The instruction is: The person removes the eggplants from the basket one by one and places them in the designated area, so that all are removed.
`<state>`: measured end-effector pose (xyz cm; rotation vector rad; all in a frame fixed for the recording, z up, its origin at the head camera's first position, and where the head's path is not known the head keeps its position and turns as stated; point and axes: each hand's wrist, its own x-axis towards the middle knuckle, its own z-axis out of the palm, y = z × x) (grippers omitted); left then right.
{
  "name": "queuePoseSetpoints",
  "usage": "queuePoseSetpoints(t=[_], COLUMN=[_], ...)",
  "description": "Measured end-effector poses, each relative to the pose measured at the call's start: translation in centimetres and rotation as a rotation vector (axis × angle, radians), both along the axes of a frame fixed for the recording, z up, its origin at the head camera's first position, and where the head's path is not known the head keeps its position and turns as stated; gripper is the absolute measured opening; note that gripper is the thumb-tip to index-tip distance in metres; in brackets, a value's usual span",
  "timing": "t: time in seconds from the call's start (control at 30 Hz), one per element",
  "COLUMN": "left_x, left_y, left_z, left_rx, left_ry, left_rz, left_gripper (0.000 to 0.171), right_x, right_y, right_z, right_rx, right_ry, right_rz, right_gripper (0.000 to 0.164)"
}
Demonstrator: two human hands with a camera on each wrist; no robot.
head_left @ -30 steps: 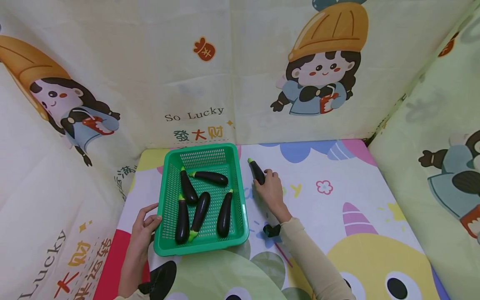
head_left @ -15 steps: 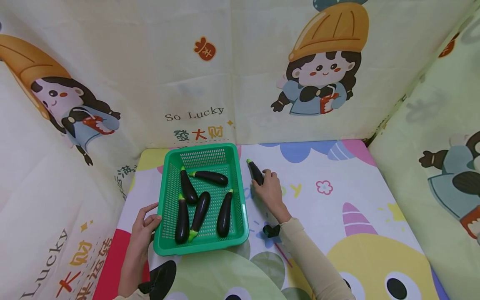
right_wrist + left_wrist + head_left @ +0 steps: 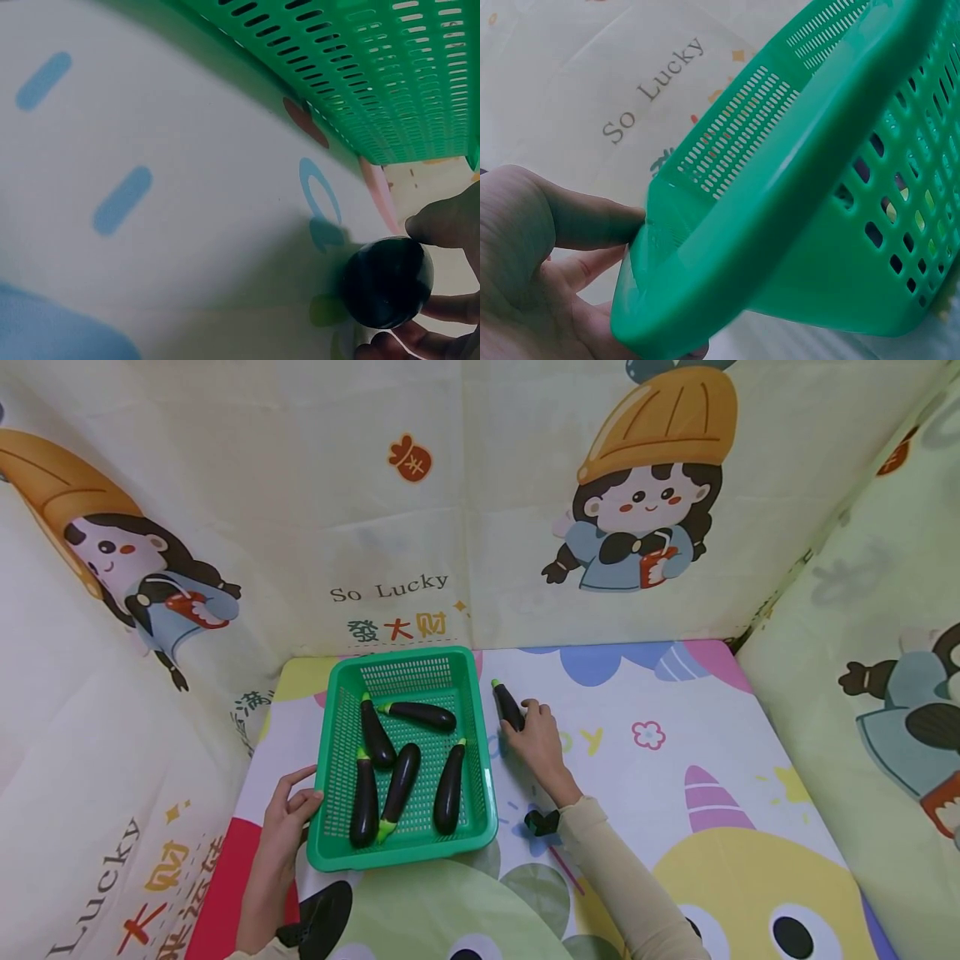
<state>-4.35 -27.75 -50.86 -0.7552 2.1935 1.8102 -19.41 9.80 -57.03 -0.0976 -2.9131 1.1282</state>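
A green plastic basket (image 3: pixel 487 793) stands on the table with several dark purple eggplants (image 3: pixel 447 789) lying in it. My left hand (image 3: pixel 283 822) grips the basket's left rim; in the left wrist view its thumb lies on the rim and its fingers go underneath. To the right of the basket, my right hand (image 3: pixel 542 743) holds another eggplant (image 3: pixel 507 703) between thumb and fingers, its green stem end pointing away from me. The right wrist view shows this eggplant's rounded dark end (image 3: pixel 388 283) with thumb and fingers around it, close to the basket's slotted wall (image 3: pixel 337 67).
A cloth with cartoon prints (image 3: pixel 660 693) covers the table. Printed white curtains (image 3: pixel 495 527) rise behind it and on both sides. A black strap (image 3: pixel 542 822) sits at the right wrist, and a black device (image 3: pixel 327 918) at the left one.
My right hand has shifted slightly left with its eggplant, nearer the basket. The left hand and the basket have stayed where they were.
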Motion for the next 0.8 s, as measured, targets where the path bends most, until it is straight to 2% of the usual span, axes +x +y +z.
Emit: queuePoseSetpoints(t=[0.27,0.63,0.8], left_x=[0.0,-0.1,-0.2], left_y=[0.0,0.0,-0.1], left_z=[0.0,-0.1,-0.2], left_rx=[-0.005,-0.003,0.005], left_ry=[0.001,0.032,0.038], left_rz=[0.002,-0.005,-0.014], left_gripper=[0.063,0.059,0.058], right_x=[0.0,0.1,0.0], right_y=[-0.2,-0.3,-0.2], right_z=[0.2,1.3,1.9], right_rx=[-0.007,-0.012,-0.01], right_ry=[0.009,0.044,0.062], right_rz=[0.012,0.027,0.071], right_gripper=[0.058,0.056,0.055])
